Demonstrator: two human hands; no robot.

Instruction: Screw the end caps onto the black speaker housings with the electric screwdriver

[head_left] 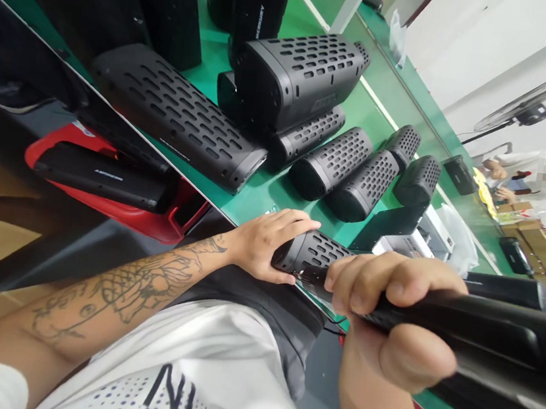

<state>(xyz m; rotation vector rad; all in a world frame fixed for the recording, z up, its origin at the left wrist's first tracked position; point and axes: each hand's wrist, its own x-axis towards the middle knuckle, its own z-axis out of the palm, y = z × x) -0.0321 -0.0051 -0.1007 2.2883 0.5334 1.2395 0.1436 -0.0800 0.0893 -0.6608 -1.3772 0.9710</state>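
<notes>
My left hand (268,244) grips the near end of a black slotted housing (320,249) at the edge of the green table (263,200). Thumb and fingers wrap around its end cap. In front of the camera, my right hand (394,306) is closed around a thick black tool, apparently an electric screwdriver (495,338). Its front part points toward the end the left hand holds; the tip is not clear, so contact cannot be told. A longer slotted housing (179,113) lies along the table edge nearby.
Several black housings (332,162) lie across the table, one stacked (303,75) on others. A red stool (176,219) under the edge bears another black unit (102,173). A white box (408,241) lies beyond my hands. Another person (516,171) sits at the far right, near a fan (533,114).
</notes>
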